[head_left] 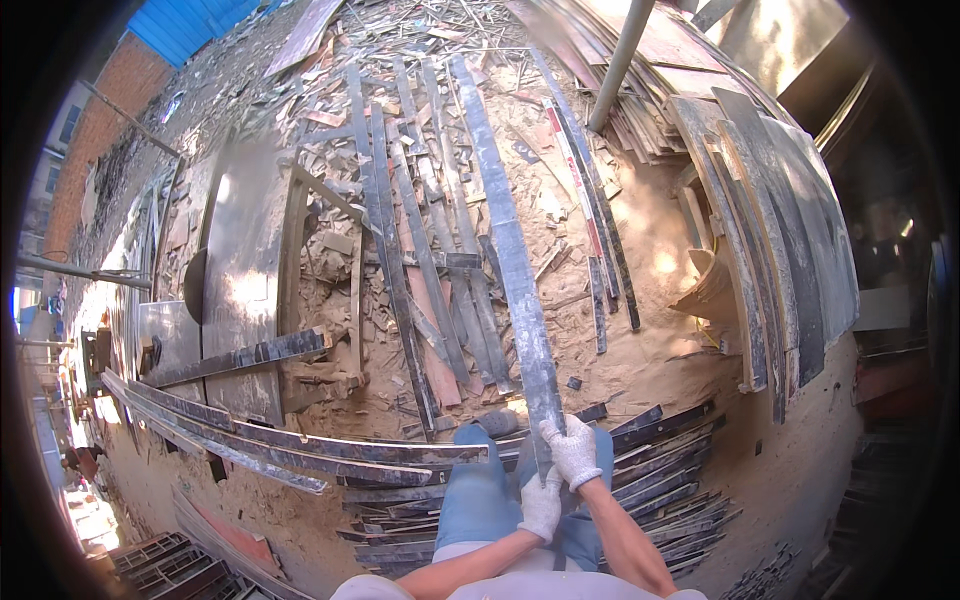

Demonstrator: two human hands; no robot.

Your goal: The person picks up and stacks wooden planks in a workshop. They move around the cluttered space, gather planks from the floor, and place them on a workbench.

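A long, narrow wooden plank, coated dark grey and worn in patches, stretches away from me with its near end at my lap. My right hand, in a whitish knit glove, is closed around it near that end. Just below and closer to my body, my left hand, gloved alike, is also closed on the plank's near end. The fingers of both hands are partly hidden. My legs in blue trousers are beneath the plank, on either side of its end.
Left stands a metal-topped table with a dark half-disc blade rising from it; planks lie across its near side. Dark strips are stacked around my legs. Loose planks and scraps lie ahead; panels lean right, below a pole.
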